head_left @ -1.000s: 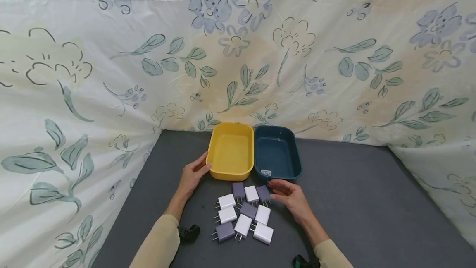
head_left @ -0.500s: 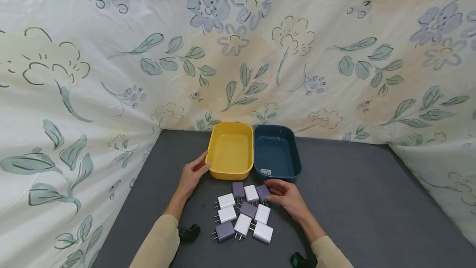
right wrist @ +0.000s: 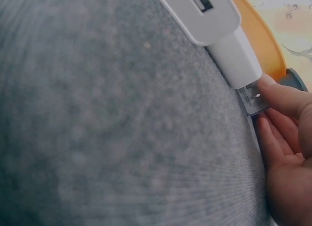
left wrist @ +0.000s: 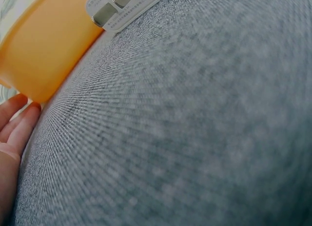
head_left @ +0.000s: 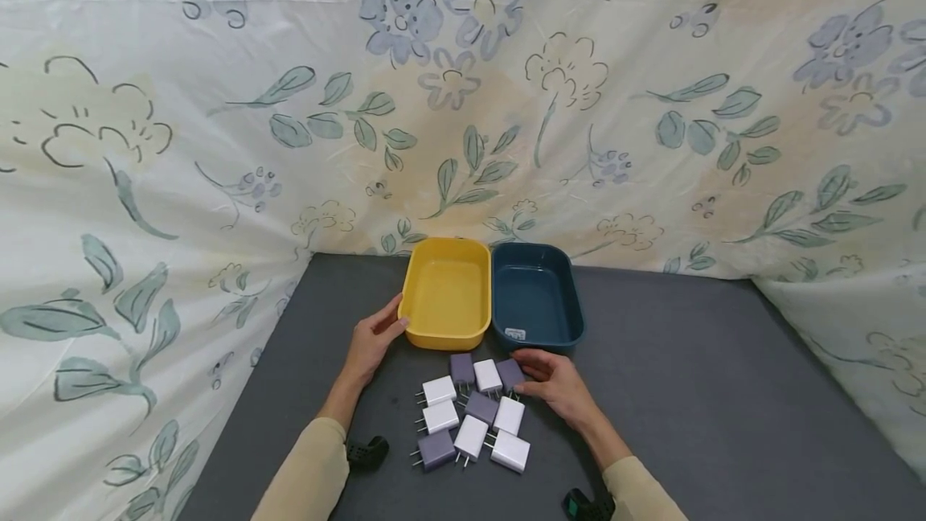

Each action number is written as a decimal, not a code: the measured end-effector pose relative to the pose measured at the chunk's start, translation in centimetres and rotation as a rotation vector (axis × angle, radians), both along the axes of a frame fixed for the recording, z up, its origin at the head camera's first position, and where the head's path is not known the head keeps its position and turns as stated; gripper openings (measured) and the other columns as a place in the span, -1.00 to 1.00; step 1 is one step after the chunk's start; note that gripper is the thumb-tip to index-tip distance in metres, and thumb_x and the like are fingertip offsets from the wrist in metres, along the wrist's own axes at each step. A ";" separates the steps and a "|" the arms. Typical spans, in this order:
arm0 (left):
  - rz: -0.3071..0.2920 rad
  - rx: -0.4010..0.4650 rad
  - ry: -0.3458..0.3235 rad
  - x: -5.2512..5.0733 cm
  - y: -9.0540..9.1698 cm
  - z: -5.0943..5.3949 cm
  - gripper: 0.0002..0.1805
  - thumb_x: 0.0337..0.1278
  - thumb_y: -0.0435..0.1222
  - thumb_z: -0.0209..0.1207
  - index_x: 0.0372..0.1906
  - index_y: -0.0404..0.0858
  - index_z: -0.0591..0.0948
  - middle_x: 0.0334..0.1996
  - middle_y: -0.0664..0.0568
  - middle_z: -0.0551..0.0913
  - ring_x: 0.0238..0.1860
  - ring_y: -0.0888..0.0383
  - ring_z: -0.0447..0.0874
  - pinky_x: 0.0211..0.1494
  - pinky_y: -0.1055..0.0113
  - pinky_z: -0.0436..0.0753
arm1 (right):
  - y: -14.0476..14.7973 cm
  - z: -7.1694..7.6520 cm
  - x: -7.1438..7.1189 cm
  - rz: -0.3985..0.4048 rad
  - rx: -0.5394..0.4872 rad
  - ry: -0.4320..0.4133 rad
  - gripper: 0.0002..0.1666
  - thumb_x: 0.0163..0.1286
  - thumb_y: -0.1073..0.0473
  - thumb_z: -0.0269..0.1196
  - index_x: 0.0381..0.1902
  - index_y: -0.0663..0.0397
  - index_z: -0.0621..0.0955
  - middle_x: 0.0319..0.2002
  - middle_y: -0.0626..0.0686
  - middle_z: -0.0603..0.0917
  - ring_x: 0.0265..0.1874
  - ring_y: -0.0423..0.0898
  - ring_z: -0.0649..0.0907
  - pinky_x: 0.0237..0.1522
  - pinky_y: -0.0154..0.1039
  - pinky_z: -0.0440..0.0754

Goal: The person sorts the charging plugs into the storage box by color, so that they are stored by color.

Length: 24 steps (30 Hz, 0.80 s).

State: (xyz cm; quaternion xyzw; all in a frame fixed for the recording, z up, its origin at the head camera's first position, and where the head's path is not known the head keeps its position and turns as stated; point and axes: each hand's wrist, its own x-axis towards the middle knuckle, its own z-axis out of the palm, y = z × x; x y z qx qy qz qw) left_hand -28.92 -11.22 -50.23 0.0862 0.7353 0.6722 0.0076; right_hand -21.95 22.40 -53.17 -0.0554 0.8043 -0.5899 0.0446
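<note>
My left hand (head_left: 370,346) rests against the left side of a yellow bin (head_left: 447,342). In the left wrist view its straight fingers (left wrist: 25,126) touch the bin's wall low down. My right hand (head_left: 559,383) pinches a purple plug charger (head_left: 510,373) between thumb and fingers, just in front of a dark blue bin (head_left: 538,296). From the right wrist view, the thumb is on the charger's (right wrist: 253,105) edge, its prongs partly visible. To its left lie a white charger (head_left: 488,376) and another purple charger (head_left: 462,371); the charger in hand sits on the table.
Several more white and purple chargers, including a front white one (head_left: 510,452), lie loosely grouped with prongs showing. Both bins stand side by side at the back of the grey table (head_left: 687,392). A floral cloth (head_left: 615,143) hangs behind and at the sides.
My right hand has shifted slightly left, its thumb and fingers closing in on the purple charger. The left hand stays at the yellow bin.
</note>
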 end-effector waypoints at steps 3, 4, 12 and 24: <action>-0.006 0.002 0.000 0.0 0.0 0.0 -0.39 0.23 -0.23 0.27 0.38 -0.16 0.42 0.36 -0.02 0.43 0.34 0.05 0.44 0.13 0.62 0.50 | 0.0 0.0 0.0 -0.017 0.006 -0.002 -0.37 0.04 0.40 0.46 0.14 0.18 0.60 0.16 0.22 0.62 0.17 0.11 0.62 0.16 -0.16 0.60; -0.008 0.001 -0.001 0.0 0.0 0.0 -0.39 0.24 -0.23 0.26 0.38 -0.15 0.41 0.37 -0.02 0.43 0.35 0.05 0.44 0.13 0.62 0.50 | 0.0 0.0 0.0 -0.024 0.007 -0.003 -0.37 0.03 0.40 0.47 0.13 0.18 0.61 0.15 0.22 0.63 0.16 0.10 0.62 0.15 -0.17 0.60; -0.001 -0.019 -0.014 0.1 0.0 0.1 -0.39 0.24 -0.21 0.27 0.38 -0.14 0.41 0.36 -0.02 0.44 0.33 0.05 0.45 0.12 0.63 0.50 | 0.1 -0.1 0.0 -0.041 0.003 -0.015 -0.38 0.01 0.36 0.49 0.11 0.17 0.62 0.14 0.21 0.64 0.16 0.09 0.63 0.14 -0.18 0.61; 0.003 -0.025 -0.007 0.1 0.0 0.1 -0.38 0.24 -0.21 0.26 0.39 -0.14 0.41 0.37 -0.03 0.43 0.34 0.05 0.45 0.12 0.62 0.50 | 0.3 0.2 0.1 -0.065 -0.112 -0.019 -0.37 0.01 0.36 0.49 0.11 0.29 0.60 0.13 0.27 0.63 0.08 -0.05 0.66 0.10 -0.31 0.62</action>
